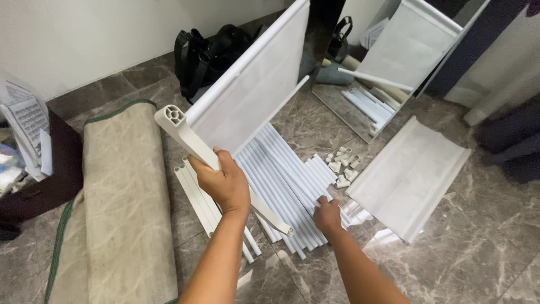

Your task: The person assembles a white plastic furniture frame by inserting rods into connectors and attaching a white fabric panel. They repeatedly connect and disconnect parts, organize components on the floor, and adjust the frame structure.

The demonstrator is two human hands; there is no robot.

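Observation:
My left hand (224, 183) grips the white plastic end bar (179, 126) of a fabric shelf panel (253, 84), holding the panel raised and tilted over the floor. My right hand (327, 215) reaches down onto a row of white plastic tubes (287, 169) lying side by side on the marble floor; its fingers rest on the tubes' near ends. A few more tubes (194, 194) lie under my left forearm. Several small white plastic connectors (343, 166) sit in a cluster just beyond the tubes.
A second white fabric panel (408, 174) lies flat to the right. A mirror (365, 107) leans against the wall behind. A rolled beige mat (121, 197) lies at the left, a black bag (211, 53) at the back, papers (25, 121) on a dark box at far left.

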